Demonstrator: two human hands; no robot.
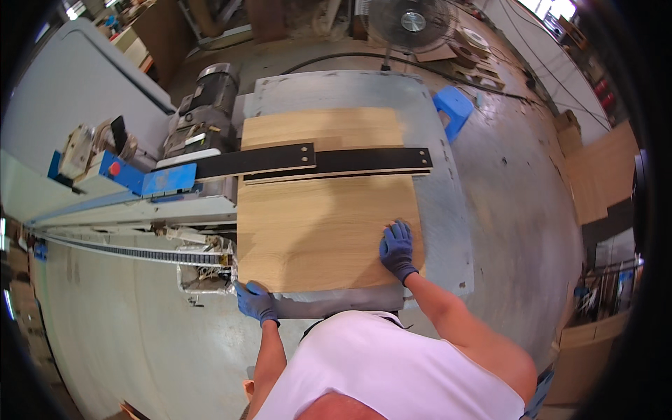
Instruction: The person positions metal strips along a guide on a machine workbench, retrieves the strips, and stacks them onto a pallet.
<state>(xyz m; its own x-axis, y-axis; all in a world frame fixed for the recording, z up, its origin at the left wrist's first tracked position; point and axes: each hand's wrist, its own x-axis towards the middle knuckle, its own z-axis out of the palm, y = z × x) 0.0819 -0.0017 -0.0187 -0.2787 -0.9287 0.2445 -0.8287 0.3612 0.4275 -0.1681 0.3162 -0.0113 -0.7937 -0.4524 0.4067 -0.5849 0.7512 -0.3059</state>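
Observation:
A rectangular wood-grain board lies flat on a grey metal table. My left hand, in a blue work glove, grips its near left corner, with the thumb side at the near edge and the other fingers along the left side. My right hand, also gloved in blue, rests palm down on the board near its right edge, fingers stretched forward. Across the board's far part lie dark strips with light edges: one strip reaches past the right edge, and another strip overlaps it from the left. Both show paired holes at their right ends.
The metal table extends beyond the board. At the left stands a machine with a motor, a blue panel with a red button and a cable chain. A blue stool and a fan stand beyond the table.

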